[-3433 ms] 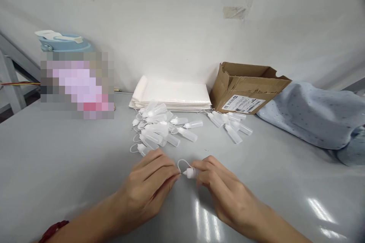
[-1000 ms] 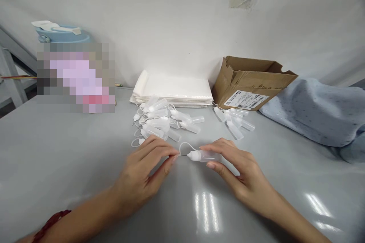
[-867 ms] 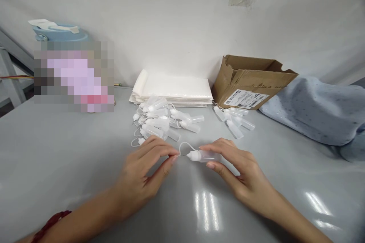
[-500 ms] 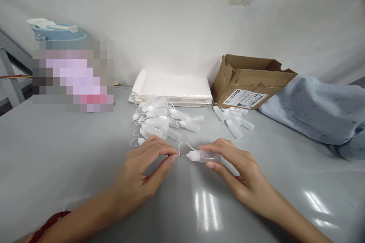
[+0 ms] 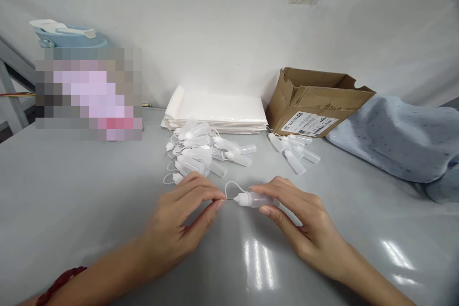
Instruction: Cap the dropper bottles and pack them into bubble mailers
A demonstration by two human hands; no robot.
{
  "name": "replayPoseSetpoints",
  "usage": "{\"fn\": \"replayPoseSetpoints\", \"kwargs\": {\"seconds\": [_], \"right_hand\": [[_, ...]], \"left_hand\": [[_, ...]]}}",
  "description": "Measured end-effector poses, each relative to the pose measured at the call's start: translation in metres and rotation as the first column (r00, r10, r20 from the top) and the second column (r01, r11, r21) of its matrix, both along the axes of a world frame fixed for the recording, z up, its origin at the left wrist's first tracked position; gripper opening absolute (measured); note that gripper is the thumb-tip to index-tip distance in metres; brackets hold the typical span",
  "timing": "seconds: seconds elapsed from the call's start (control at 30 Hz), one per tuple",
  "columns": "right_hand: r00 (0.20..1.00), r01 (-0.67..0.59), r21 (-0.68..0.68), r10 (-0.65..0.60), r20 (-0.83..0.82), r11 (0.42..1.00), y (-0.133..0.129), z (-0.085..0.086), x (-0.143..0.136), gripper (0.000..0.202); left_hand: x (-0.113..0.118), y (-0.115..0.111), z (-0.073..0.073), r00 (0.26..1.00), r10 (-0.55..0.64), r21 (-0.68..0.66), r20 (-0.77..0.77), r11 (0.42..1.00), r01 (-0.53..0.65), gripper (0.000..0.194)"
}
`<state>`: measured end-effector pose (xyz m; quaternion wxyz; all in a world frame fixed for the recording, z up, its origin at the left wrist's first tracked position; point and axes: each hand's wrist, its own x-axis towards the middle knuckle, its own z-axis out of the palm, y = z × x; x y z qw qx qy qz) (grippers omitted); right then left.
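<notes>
A small translucent squeeze bottle [image 5: 263, 200] with a white cone nozzle [image 5: 242, 199] lies sideways above the table, nozzle pointing left. My right hand [image 5: 299, 217] grips its body between thumb and fingers. In a pinch, my left hand [image 5: 195, 208] holds the end of the bottle's thin white tether [image 5: 234, 183], just left of the nozzle. The small cap there is mostly hidden by the fingertips. A thin metal pin [image 5: 230, 199] runs from these fingertips to the nozzle tip; whether it enters the hole I cannot tell. The tether arches up and back to the bottle's neck.
Several similar bottles [image 5: 195, 153] are heaped behind my left hand, and a smaller group [image 5: 294, 150] lies behind my right. A stack of white padded envelopes [image 5: 222, 110], an open cardboard box [image 5: 319, 100] and blue-grey cloth [image 5: 398, 138] stand further back. A blue container [image 5: 71, 36] is at far left.
Both hands and the bottle appear very slightly lower in the picture, while the view has shifted a little. The grips on the bottle and the cap are the same.
</notes>
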<state>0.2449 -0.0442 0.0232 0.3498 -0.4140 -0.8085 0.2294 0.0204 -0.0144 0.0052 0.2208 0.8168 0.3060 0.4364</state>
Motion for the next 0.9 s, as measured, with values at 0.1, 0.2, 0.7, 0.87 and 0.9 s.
{"fn": "replayPoseSetpoints", "kwargs": {"seconds": [0.1,0.2,0.7,0.87,0.9], "right_hand": [[1.000,-0.008,0.015,0.008,-0.014,1.000,-0.001,-0.001,-0.002,0.032],[1.000,-0.021,0.024,0.022,-0.022,0.999,0.000,-0.002,-0.003,0.034],[0.998,-0.047,0.105,0.052,-0.038,0.993,-0.001,-0.007,-0.006,0.036],[0.997,-0.040,0.114,0.048,-0.067,0.993,-0.003,-0.010,-0.009,0.038],[0.996,-0.039,0.115,0.048,-0.071,0.993,-0.003,-0.011,-0.010,0.038]], "left_hand": [[0.000,0.000,-0.001,1.000,-0.004,0.019,-0.011,1.000,0.005,0.018],[0.001,-0.001,0.000,1.000,-0.006,0.040,-0.029,0.999,0.007,0.018],[0.001,-0.003,-0.007,0.997,-0.059,0.076,-0.044,0.995,0.062,0.020],[0.000,-0.003,-0.011,0.996,-0.068,0.074,-0.054,0.995,0.072,0.021],[-0.001,-0.003,-0.012,0.995,-0.076,0.075,-0.061,0.994,0.080,0.022]]}}
